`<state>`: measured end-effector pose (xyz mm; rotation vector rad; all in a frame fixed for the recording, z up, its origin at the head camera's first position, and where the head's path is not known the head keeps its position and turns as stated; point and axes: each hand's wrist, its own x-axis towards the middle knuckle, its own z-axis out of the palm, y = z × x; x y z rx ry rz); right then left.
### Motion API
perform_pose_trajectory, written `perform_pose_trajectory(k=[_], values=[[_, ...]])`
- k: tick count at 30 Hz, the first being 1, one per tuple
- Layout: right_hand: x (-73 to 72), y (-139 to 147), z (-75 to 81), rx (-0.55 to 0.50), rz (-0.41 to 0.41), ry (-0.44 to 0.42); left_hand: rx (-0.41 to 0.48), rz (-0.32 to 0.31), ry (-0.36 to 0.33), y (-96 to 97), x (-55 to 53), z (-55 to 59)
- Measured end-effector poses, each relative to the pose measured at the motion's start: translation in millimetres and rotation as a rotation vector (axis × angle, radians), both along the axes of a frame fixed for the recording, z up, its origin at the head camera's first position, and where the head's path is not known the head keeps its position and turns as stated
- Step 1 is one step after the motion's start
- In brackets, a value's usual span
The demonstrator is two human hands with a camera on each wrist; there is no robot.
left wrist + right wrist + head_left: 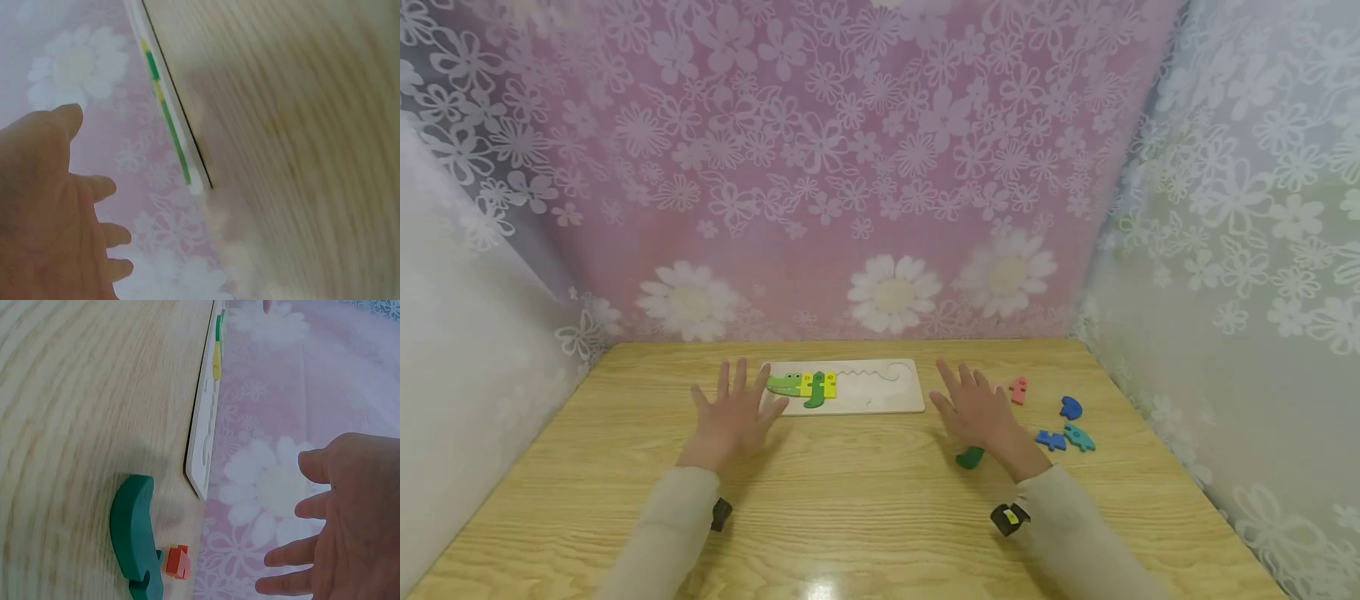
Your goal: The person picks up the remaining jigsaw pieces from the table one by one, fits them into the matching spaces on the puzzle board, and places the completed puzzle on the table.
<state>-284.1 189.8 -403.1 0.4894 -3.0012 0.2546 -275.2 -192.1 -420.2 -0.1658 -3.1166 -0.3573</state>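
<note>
Lying flat toward the far edge of the worktop point(850, 508): pale puzzle board point(895, 397), its left half carrying a crocodile's green head point(785, 384), two yellow sections point(807, 384) and a green leg piece point(817, 392) between them; tail outline point(891, 375) runs to the right. Left hand point(728, 423) over the board's left end, right hand point(981, 417) just off its right end; backs up, forearms point(662, 533) angled inward from the near side. Room: wood grain visible between the forearms and along the board's near edge. Dark green piece point(970, 457) partly hidden by the right wrist; red piece point(1018, 390) just right of that hand; teal piece point(1079, 438) and two blue pieces point(1071, 407) farther right. Floral cloth point(820, 167) stands along the far edge. Both hands spread wide, raised off the worktop, gripping nothing
</note>
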Motion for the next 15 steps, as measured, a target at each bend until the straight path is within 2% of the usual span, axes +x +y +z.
perform_pose_trajectory(k=[4, 7, 11, 15], values=[[-3.1, 6.0, 2.6, -0.032, 0.070, 0.010, -0.026, -0.012, -0.017, -11.7, -10.4, -3.0], [-6.0, 13.5, 7.0, -0.099, 0.118, -0.026, -0.060, -0.027, -0.029, -19.2, -17.9, -5.3], [-9.4, 27.2, 14.8, -0.144, 0.117, -0.068, -0.047, -0.057, -0.058, -27.9, -26.7, -6.7], [-9.9, 41.3, 21.9, -0.110, 0.089, -0.088, -0.021, -0.074, -0.077, -34.7, -32.9, -6.6]])
